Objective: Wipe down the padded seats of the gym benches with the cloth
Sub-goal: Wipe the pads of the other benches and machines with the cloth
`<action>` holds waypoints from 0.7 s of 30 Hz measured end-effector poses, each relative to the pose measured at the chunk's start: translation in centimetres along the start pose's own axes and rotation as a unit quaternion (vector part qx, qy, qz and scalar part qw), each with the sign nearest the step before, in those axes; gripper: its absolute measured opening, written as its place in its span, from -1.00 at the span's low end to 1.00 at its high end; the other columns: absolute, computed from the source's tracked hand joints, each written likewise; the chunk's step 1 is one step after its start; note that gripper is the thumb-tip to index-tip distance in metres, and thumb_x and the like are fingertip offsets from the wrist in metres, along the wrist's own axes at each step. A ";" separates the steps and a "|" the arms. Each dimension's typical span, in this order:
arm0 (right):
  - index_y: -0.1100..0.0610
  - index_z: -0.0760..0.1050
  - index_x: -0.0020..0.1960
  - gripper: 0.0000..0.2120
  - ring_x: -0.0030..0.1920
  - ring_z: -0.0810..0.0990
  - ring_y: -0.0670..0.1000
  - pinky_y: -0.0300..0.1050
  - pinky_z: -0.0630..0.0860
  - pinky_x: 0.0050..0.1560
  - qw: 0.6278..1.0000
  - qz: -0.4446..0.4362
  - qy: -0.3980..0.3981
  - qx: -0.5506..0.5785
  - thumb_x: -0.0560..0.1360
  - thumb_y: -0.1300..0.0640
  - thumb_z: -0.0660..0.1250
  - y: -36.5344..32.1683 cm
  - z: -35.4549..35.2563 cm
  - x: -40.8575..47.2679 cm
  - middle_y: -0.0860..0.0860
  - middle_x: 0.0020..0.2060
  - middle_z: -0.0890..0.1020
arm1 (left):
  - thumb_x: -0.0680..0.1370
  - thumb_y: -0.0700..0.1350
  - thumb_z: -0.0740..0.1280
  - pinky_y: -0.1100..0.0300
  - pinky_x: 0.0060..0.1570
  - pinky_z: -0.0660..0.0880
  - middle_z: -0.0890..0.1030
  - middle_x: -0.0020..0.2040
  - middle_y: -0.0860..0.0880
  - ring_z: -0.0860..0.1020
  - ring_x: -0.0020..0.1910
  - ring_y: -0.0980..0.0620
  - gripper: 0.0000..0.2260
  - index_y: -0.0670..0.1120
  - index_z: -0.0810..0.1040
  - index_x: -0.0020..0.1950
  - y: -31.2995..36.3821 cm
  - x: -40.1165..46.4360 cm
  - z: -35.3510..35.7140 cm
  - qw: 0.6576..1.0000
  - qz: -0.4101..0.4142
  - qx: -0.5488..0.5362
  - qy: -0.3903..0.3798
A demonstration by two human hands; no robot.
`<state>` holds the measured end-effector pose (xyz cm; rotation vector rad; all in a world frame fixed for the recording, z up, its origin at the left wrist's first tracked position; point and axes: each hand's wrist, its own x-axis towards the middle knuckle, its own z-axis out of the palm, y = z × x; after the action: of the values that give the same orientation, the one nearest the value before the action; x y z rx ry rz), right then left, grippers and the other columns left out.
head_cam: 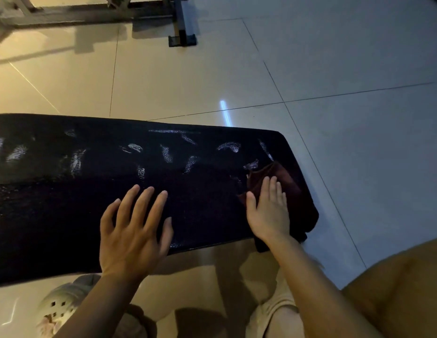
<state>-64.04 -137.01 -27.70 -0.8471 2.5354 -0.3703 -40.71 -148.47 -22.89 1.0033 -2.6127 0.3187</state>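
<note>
Right, bench: the black padded seat stretches across the view from the left edge to a rounded end on the right, its far half cracked and flaked with pale patches.
Cloth: a dark brown cloth lies on the seat's right end, bunched up past the fingertips and draping over the near right corner of the pad.
Right hand: the right hand lies flat, palm down, on the cloth, fingers straight and close together, thumb held out to the left; it presses rather than grasps.
Left hand: the left hand sits over the near middle of the seat, well apart from the cloth, fingers straight and spread wide, holding nothing; whether the palm truly touches the pad I cannot tell.
Floor: pale glossy tiles all around, with a small bright streak of reflected light just beyond the seat's far edge.
Background: a metal equipment frame with a dark foot stands on the tiles at the top left.
Below: a light perforated clog shows at the bottom left beneath the left forearm, and beige trousers beneath the right one.
</note>
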 end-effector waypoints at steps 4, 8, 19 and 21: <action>0.09 -0.20 0.58 -0.42 0.56 -0.24 -0.04 -0.11 -0.30 0.51 0.998 -0.055 -0.017 0.019 0.66 -0.14 -0.16 -0.7 0.3 -2.4 0.02 0.58 -0.18 | 0.55 0.07 0.12 -0.12 0.27 0.23 0.52 0.29 -0.21 0.34 0.38 -0.19 -0.55 -0.13 0.47 0.34 0.2 0.1 -0.3 1.000 -0.005 -0.001 -0.004; 0.02 -0.10 0.60 -0.40 0.56 -0.18 -0.08 -0.08 -0.25 0.53 0.994 -0.038 -0.037 0.100 0.63 -0.21 -0.17 0.6 -0.8 -0.7 -0.04 0.58 -0.11 | 0.55 0.07 0.12 -0.11 0.26 0.23 0.51 0.29 -0.21 0.34 0.38 -0.19 -0.54 -0.14 0.47 0.35 0.3 0.1 -0.5 1.000 -0.007 -0.006 -0.002; 0.09 -0.12 0.60 -0.25 0.57 -0.15 0.02 0.02 -0.24 0.52 0.992 0.092 0.059 0.056 0.58 -0.34 -0.14 3.3 -1.3 5.9 0.06 0.59 -0.08 | 0.57 0.04 0.14 -0.10 0.20 0.27 0.56 0.25 -0.19 0.39 0.34 -0.18 -0.59 -0.12 0.51 0.31 0.2 -0.2 0.2 1.000 0.006 0.005 0.024; 0.07 -0.15 0.60 -0.24 0.57 -0.17 0.02 0.01 -0.28 0.50 0.995 0.083 0.052 0.031 0.57 -0.36 -0.14 3.3 -1.1 6.1 0.06 0.59 -0.11 | 0.57 0.04 0.14 -0.09 0.20 0.27 0.56 0.25 -0.18 0.40 0.33 -0.17 -0.60 -0.11 0.50 0.31 0.1 -0.1 0.4 0.999 0.015 0.011 0.026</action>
<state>-70.60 -138.06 -29.97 -0.6020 2.6524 -0.4475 -40.75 -148.47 -23.35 0.9506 -2.5846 0.3753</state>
